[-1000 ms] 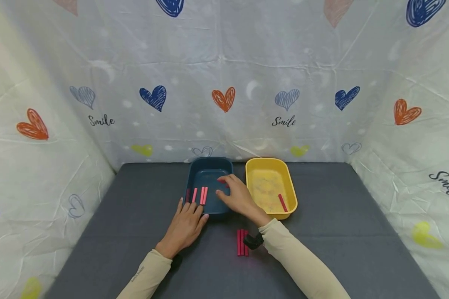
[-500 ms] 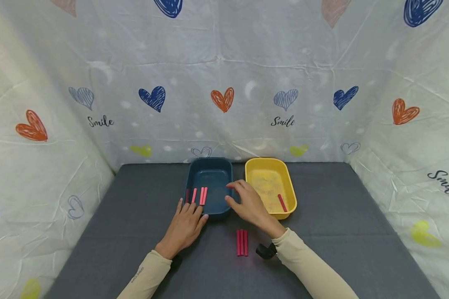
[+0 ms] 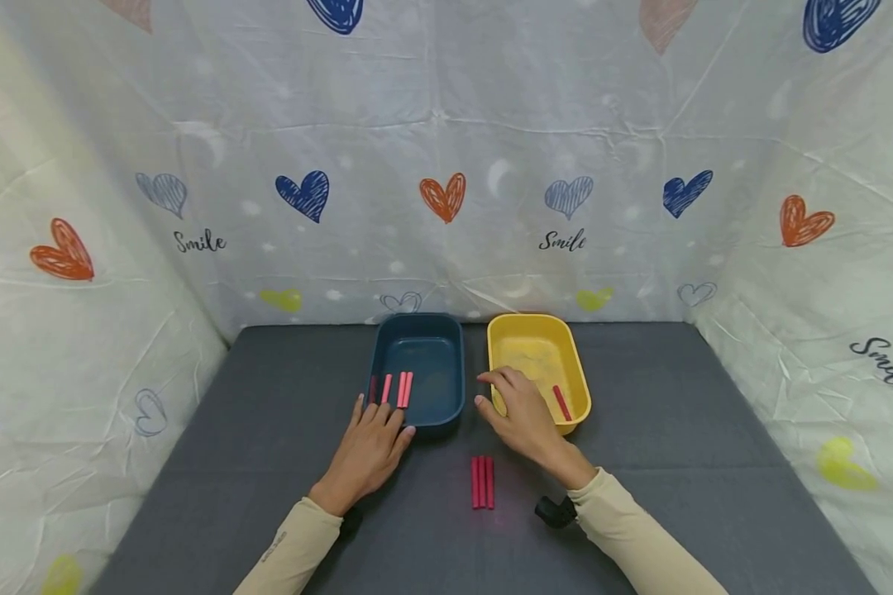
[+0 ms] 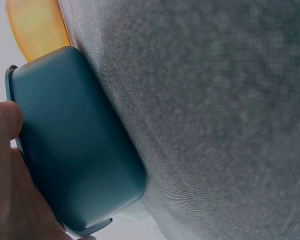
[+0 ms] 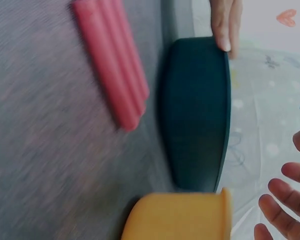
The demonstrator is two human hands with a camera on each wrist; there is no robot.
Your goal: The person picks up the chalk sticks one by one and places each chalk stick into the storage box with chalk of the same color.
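My left hand (image 3: 368, 450) rests at the near left rim of a dark blue tray (image 3: 435, 413), fingers laid over the edge. In the left wrist view its thumb (image 4: 10, 119) touches the rim. Three light pink sticks (image 3: 404, 390) lie in this tray beyond the fingertips, with a darker reddish shape by the left wall. My right hand (image 3: 524, 417) hovers over the left side of a yellow tray (image 3: 582, 388), fingers spread and loosely bent, holding nothing. A dark red stick (image 3: 561, 403) lies inside the yellow tray. Three red sticks (image 3: 482, 483) lie side by side on the table.
Grey cloth (image 3: 268, 413) covers the table. Both trays stand at its back edge, a narrow gap between them. A white curtain (image 3: 372, 248) printed with hearts encloses the back and sides. A black strap-on device (image 3: 555, 511) sits at my right wrist.
My right hand has moved right, from over the blue tray to the yellow tray's left side. The left hand and all visible sticks have stayed in place.
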